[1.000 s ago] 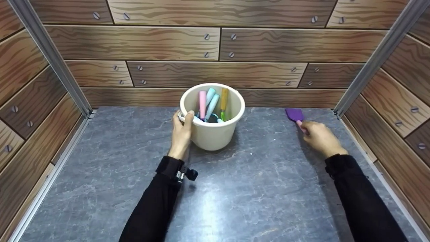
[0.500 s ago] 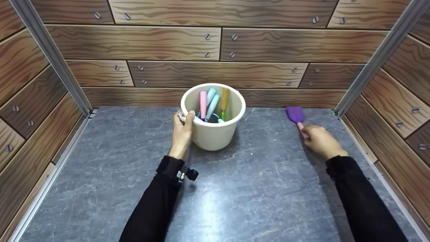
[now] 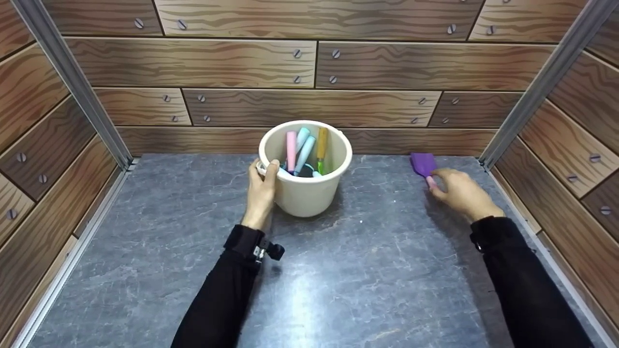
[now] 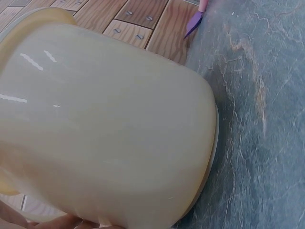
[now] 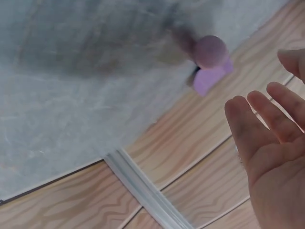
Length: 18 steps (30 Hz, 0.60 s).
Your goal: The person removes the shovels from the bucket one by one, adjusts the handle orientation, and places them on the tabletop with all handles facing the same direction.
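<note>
In the head view a cream bucket (image 3: 307,199) stands against the back wall. My left hand (image 3: 261,193) grips its left rim, with the thumb over the edge. Upright inside are a pink handle (image 3: 291,150), two light-blue handles (image 3: 304,153) and a brown-and-green handle (image 3: 322,145); their lower parts are hidden. At the right lies a spatula (image 3: 422,164) with a purple head and pink handle. My right hand (image 3: 464,193) is over its handle. Seen from the right wrist, that hand's fingers (image 5: 243,119) are spread and apart from the pink handle end (image 5: 210,51).
A grey marbled tabletop (image 3: 367,270) fills the floor of the space. Wood-patterned panels (image 3: 251,106) rise at the back and both sides, with metal corner posts (image 3: 534,82) between them.
My right hand has let go of the spatula's handle and its fingers have opened. The spatula lies in nearly the same place. My left hand and the bucket have stayed put.
</note>
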{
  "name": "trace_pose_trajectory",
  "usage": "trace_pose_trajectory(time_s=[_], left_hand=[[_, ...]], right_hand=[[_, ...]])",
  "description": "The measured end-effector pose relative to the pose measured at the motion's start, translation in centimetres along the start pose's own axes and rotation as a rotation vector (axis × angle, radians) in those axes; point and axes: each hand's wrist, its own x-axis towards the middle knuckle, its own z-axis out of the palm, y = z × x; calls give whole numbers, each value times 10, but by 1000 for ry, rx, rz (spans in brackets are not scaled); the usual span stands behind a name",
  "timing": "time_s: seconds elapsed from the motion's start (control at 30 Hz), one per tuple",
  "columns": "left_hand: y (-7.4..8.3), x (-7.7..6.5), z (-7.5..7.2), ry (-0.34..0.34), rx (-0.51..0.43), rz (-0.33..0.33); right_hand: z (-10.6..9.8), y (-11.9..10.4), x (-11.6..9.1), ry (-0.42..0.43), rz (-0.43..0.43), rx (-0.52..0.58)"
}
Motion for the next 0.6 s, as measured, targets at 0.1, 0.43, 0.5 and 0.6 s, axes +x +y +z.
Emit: trace_pose_trajectory(time_s=[0.1, 0.43, 0.5, 0.6], left_hand=[[-1, 0, 0, 2, -13, 0], [1, 0, 1, 0, -20, -4], [1, 0, 1, 5, 9, 0], [2, 0, 0, 15, 45, 4]], right_hand=[[-7, -8, 3, -18, 5, 5], [-23, -41, 17, -38, -49, 6], [-26, -49, 22, -27, -76, -1], [-31, -61, 28, -23, -103, -10]])
